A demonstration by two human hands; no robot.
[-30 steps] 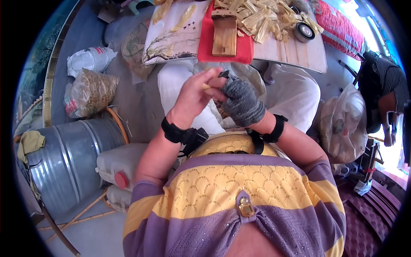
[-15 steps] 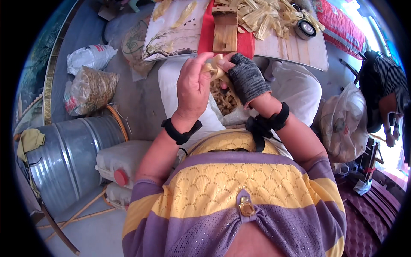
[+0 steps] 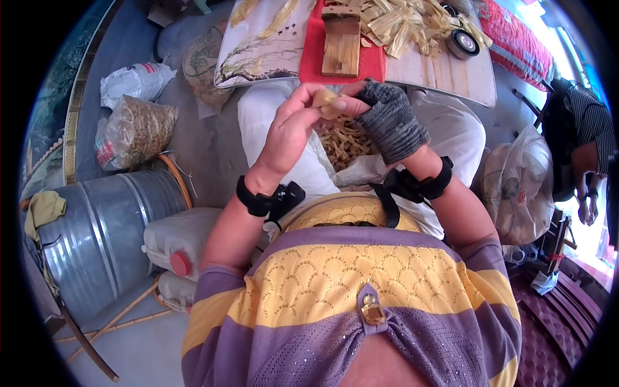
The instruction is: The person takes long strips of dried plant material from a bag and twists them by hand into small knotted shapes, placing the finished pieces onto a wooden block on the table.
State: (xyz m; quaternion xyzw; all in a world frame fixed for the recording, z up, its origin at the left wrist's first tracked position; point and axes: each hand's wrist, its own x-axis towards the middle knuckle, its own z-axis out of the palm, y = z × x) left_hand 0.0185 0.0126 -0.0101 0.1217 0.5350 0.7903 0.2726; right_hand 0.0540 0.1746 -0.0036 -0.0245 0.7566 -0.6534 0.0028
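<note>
My bare left hand (image 3: 291,129) is closed with its fingertips on a pale yellow folded strip (image 3: 327,100). My right hand (image 3: 387,121), in a dark grey fingerless glove, pinches the same strip from the other side. Below them, between my legs, an open sack (image 3: 345,147) holds many small yellowish pieces. Beyond my hands, a low table (image 3: 251,64) bears a red cloth (image 3: 313,61) with a wooden block tool (image 3: 340,51) on it, a heap of pale yellow strips (image 3: 400,26) and a dark round roll (image 3: 463,43).
Filled plastic bags (image 3: 132,129) and a metal drum (image 3: 109,238) are on my left, with plastic jugs (image 3: 158,240). At my right are a plastic bag (image 3: 516,193) and a red sack (image 3: 516,48). A co-worker's striped sleeve and arm (image 3: 590,135) show at the far right.
My hands separated a little half a second ago, showing more of the folded strip, and are now closer together on it. Both have moved slightly upward since a second ago.
</note>
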